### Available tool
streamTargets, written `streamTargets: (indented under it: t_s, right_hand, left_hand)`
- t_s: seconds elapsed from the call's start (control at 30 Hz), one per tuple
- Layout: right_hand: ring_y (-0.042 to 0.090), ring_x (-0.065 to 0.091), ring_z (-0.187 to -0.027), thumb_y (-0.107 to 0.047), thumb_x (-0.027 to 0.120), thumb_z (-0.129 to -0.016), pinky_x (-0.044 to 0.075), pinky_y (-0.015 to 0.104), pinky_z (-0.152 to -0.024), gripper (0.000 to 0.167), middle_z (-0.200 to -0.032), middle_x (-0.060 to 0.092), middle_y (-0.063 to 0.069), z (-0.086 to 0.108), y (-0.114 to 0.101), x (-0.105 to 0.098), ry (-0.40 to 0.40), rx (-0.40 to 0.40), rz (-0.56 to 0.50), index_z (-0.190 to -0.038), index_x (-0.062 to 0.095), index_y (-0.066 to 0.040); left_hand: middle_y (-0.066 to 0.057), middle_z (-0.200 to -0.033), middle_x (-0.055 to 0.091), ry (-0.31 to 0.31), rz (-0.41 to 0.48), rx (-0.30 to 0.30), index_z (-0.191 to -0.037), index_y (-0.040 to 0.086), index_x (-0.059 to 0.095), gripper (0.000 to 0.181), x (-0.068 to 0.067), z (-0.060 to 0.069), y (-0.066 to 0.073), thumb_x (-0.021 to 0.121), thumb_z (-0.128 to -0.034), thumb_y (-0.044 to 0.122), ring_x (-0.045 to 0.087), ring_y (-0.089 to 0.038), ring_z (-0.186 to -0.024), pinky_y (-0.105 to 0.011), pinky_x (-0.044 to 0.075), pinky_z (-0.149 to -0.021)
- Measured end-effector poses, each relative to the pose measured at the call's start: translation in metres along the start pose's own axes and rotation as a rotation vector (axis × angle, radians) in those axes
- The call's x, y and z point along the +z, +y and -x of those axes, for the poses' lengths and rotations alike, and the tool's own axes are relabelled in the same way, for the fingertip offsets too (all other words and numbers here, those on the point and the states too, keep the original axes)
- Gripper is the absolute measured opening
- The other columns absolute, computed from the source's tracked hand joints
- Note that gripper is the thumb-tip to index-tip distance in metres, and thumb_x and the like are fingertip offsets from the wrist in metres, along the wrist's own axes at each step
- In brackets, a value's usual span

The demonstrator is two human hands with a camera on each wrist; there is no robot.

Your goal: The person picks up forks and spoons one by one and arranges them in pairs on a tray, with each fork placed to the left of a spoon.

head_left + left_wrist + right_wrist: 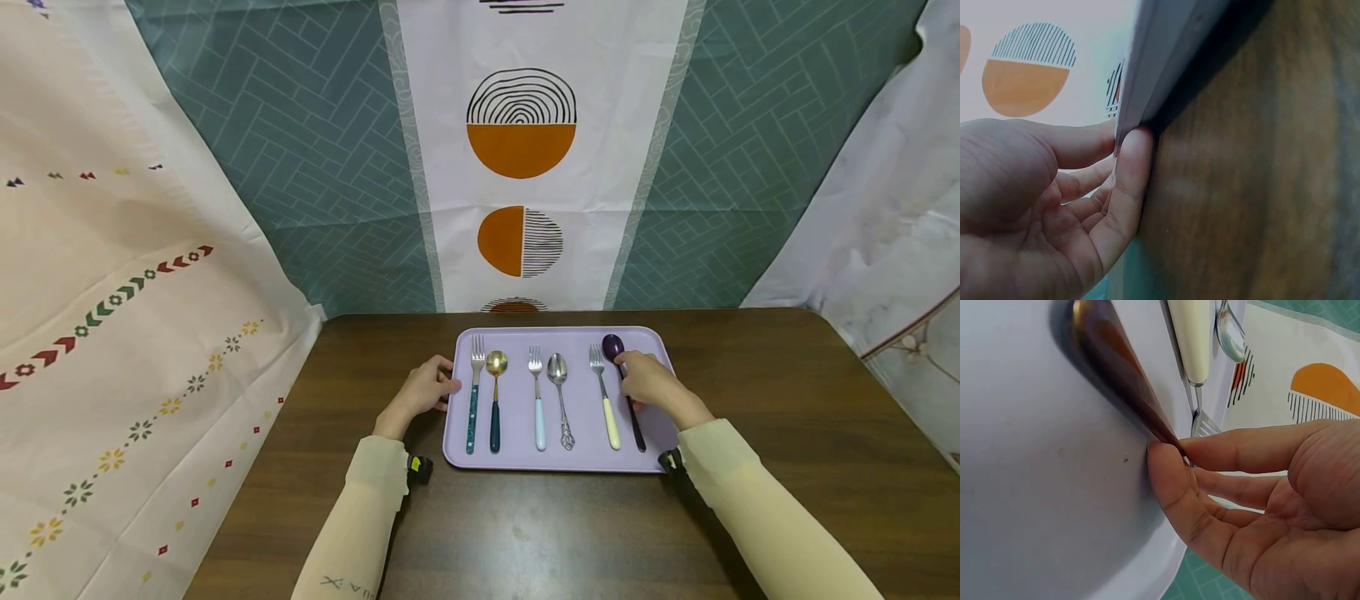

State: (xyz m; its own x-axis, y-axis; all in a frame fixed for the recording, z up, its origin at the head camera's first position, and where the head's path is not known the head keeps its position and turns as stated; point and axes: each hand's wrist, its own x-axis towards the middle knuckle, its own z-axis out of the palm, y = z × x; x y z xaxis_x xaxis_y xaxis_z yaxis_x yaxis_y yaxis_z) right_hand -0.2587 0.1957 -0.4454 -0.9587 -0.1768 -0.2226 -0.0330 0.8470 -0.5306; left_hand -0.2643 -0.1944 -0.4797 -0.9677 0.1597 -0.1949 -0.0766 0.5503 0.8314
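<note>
On the lavender tray (517, 408) lie three pairs of forks and spoons. My left hand (423, 387) pinches the tray's left rim, thumb above and a finger underneath in the left wrist view. My right hand (652, 383) pinches the neck of the dark purple spoon (612, 345) at the tray's right side; its handle (1116, 369) shows in the right wrist view. Just left of it lies a fork with a cream handle (611, 423). Mid-tray are a light-blue-handled fork (539, 421) and a silver spoon (557, 368). Nearest my left hand are a green-handled fork (472, 417) and a gold spoon (496, 363).
The tray rests on a brown wooden table (525, 533). Behind the table hangs a green and white patterned cloth (337, 167). Pale cloths hang at the left (135, 333) and right (892, 225).
</note>
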Motion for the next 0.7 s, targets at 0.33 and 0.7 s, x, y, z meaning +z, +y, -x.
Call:
streamTargets:
  t_s: [0.33,0.7]
  right_hand:
    - [0.016,0.066,-0.048,0.011,0.051,-0.083,0.054,0.027,-0.05,0.061,-0.099,0.068,0.033,-0.0012,-0.002,0.0011,-0.004,0.024,-0.004,-0.143,0.045,0.015]
    - [0.017,0.067,-0.048,0.01,0.052,-0.084,0.054,0.028,-0.053,0.06,-0.084,0.069,0.023,-0.0014,-0.0019,0.0017,0.002,0.033,0.005,-0.144,0.045,0.013]
  left_hand:
    - [-0.015,-0.098,0.06,-0.002,0.0,-0.004,-0.133,0.0,0.054,0.036,-0.0007,0.0008,0.0009,0.068,-0.1011,0.009,0.066,-0.022,-0.079,-0.032,0.063,-0.067]
    - [-0.015,-0.097,0.061,-0.003,0.003,-0.004,-0.133,-0.001,0.054,0.036,-0.0008,0.0016,0.0022,0.068,-0.1013,0.008,0.066,-0.021,-0.076,-0.033,0.063,-0.067]
